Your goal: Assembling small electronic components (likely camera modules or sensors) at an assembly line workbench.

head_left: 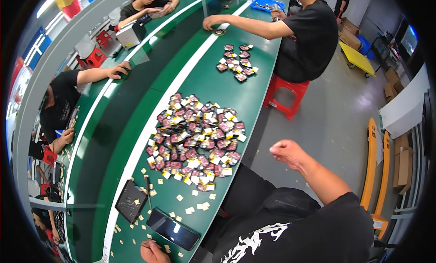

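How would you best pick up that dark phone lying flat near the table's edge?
Judging by its pose, take the phone by its two long edges, from above. It lies flat, screen up, slim and long, beside the left hand; small tan squares lie scattered nearby.

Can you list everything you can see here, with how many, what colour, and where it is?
Long green workbench: one, green with a white stripe, running up the middle.
Pile of small red-and-black flat parts: too many to count, centre of bench.
Smaller heap of the same parts: one, farther up.
Small tan square tabs: many, scattered near the front.
Black rectangular tray: one, front left.
Black phone: one, beside the tray.
Red plastic stool: one, on the grey floor.
Blue bin: one, far end.
Left hand: on the bench, bottom edge.
Right hand: raised off the bench, loosely closed.
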Available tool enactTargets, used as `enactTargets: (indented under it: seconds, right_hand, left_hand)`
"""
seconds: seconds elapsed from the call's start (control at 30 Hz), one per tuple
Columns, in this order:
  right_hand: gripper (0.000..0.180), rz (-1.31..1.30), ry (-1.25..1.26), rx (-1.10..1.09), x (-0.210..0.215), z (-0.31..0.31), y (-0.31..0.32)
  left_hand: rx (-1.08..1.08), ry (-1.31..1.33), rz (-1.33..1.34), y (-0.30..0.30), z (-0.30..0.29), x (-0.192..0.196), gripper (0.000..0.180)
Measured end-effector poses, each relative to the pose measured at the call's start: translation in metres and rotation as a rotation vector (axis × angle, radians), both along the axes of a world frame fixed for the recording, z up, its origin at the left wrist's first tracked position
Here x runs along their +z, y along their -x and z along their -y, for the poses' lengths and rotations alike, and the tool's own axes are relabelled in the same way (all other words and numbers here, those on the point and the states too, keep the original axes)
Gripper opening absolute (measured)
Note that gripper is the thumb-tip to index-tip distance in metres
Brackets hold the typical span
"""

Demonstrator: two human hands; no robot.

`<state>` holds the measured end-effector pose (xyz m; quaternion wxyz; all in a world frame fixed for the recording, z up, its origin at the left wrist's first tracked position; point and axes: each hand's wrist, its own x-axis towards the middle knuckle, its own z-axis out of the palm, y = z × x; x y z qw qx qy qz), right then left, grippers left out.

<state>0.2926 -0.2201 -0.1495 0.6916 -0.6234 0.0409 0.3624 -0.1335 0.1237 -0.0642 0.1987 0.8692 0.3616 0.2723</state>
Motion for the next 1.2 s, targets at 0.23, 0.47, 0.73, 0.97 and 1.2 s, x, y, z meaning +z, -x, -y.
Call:
enactTargets:
  seconds: [0.23, 0.47, 0.73, 0.97, 1.2]
  right_hand:
    - [0.019, 0.710, -0.436, 0.310, 0.116, -0.048, 0.004]
    - [0.022, 0.917, -0.484, 0.372, 0.136, -0.053, -0.030]
    - [0.014, 0.759, -0.512, 0.442, 0.131, -0.043, -0.058]
    - [0.019, 0.717, -0.238, 0.601, 0.132, -0.060, -0.070]
    - [0.010, 0.836, -0.321, 0.723, 0.142, -0.116, -0.044]
  left_hand:
    - [0.100, 0.018, 0.019, -0.008, 0.000, -0.006, 0.045]
    - [0.113, -0.043, -0.044, -0.010, 0.000, -0.013, 0.045]
    - [0.133, -0.110, -0.066, -0.020, 0.003, -0.007, 0.042]
    - [0.252, 0.013, -0.034, 0.000, 0.000, -0.019, 0.032]
    - [0.136, -0.065, 0.104, -0.020, -0.008, -0.020, 0.019]
